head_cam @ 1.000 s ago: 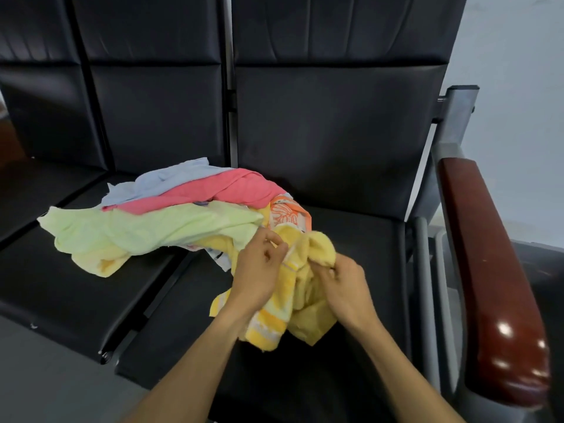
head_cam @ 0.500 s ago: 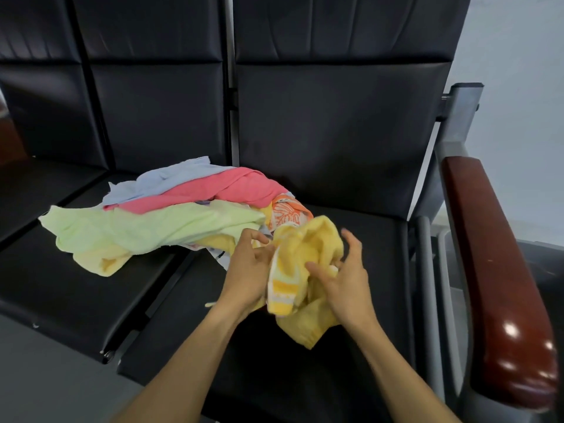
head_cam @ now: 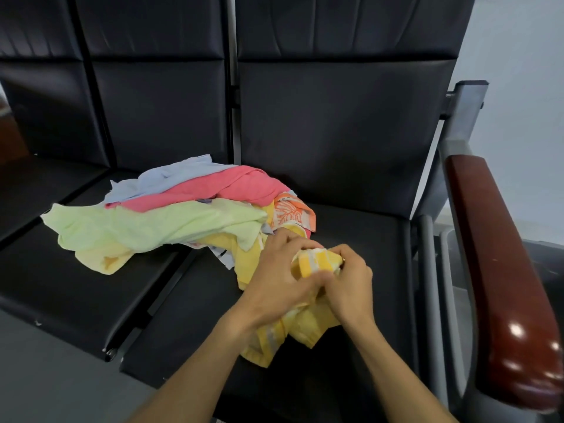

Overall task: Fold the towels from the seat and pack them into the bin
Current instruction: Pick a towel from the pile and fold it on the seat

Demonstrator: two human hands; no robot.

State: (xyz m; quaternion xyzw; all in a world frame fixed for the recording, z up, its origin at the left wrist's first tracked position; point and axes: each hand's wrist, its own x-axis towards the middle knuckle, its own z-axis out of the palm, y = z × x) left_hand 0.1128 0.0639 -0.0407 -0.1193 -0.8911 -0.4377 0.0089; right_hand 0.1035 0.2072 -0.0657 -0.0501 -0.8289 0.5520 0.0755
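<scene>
Seating fills the view: a row of black padded seats [head_cam: 351,245] with tall backs, ending on the right in a grey metal frame topped by a glossy reddish-brown armrest [head_cam: 503,270]. Across the gap between two seat cushions lies a loose heap of towels: a pale green towel [head_cam: 146,224] spread widest at the front left, a pink towel [head_cam: 219,190] above it, a light blue towel [head_cam: 164,178] at the back, and an orange patterned towel [head_cam: 290,213] at the heap's right end. Just in front of that heap, over the right-hand cushion, a crumpled yellow towel [head_cam: 308,328] with white stripes is bunched between both hands. The left hand [head_cam: 277,282] grips it with fingers curled round the fabric, and the right hand [head_cam: 348,282] clutches the striped edge, the two hands touching.
</scene>
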